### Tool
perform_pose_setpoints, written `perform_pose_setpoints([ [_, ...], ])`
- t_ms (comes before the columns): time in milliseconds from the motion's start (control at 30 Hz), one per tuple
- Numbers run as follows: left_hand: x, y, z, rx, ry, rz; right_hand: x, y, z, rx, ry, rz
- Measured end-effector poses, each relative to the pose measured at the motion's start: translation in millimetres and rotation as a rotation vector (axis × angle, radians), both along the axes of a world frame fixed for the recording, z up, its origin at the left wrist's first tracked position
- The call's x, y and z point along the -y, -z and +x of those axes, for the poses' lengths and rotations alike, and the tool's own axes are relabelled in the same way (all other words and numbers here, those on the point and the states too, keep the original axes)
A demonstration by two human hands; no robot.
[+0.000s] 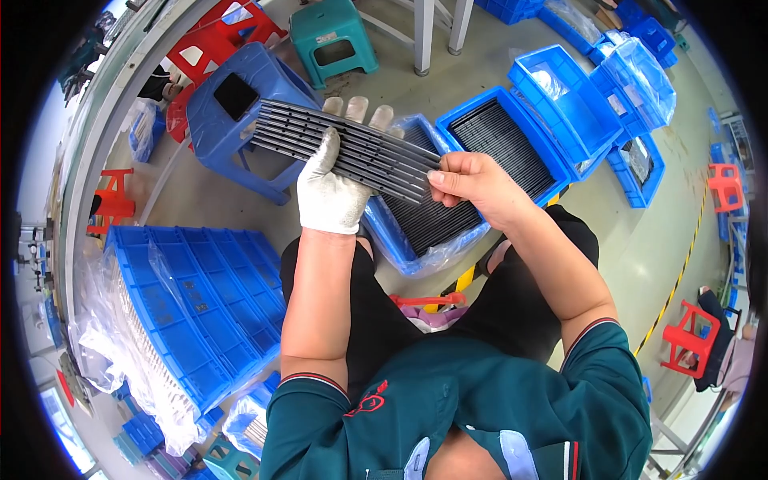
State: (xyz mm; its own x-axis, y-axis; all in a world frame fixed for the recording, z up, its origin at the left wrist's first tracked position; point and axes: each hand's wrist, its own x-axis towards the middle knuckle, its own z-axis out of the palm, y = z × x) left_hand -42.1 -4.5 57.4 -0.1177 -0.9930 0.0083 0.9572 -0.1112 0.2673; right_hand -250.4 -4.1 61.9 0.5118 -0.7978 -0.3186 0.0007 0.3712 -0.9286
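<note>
A flat row of several dark, slim metal bars with small holes (344,148) lies across my left hand (330,188), tilted down to the right. That hand wears a white glove; its thumb presses over the bars while the fingers show beyond their far edge. At the right end, my bare right hand (478,186) pinches the bar ends between thumb and fingers. Beneath the bars stands a plastic-lined blue bin (390,246) holding more dark bars, partly hidden by my hands. Beside it, to the right, another blue bin (538,134) is filled with similar bars.
A blue stool (210,124) with a flat black rectangle (235,97) on top stands at the far left, near a green stool (332,40). Blue crates (196,300) with plastic film are stacked to my left. Empty-looking blue crates (564,100) sit at the far right.
</note>
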Motion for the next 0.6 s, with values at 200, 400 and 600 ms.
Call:
perform_pose_setpoints([
  [200, 0, 0, 0, 0.02, -0.006, -0.006, -1, 0, 1, 0.027, 0.015, -0.007],
  [400, 1, 1, -1, 0.015, -0.006, -0.014, -5, 2, 4, 0.106, -0.016, 0.124],
  [600, 2, 2, -1, 0.002, 0.004, -0.031, -11, 9, 10, 0.171, 0.001, 0.246],
])
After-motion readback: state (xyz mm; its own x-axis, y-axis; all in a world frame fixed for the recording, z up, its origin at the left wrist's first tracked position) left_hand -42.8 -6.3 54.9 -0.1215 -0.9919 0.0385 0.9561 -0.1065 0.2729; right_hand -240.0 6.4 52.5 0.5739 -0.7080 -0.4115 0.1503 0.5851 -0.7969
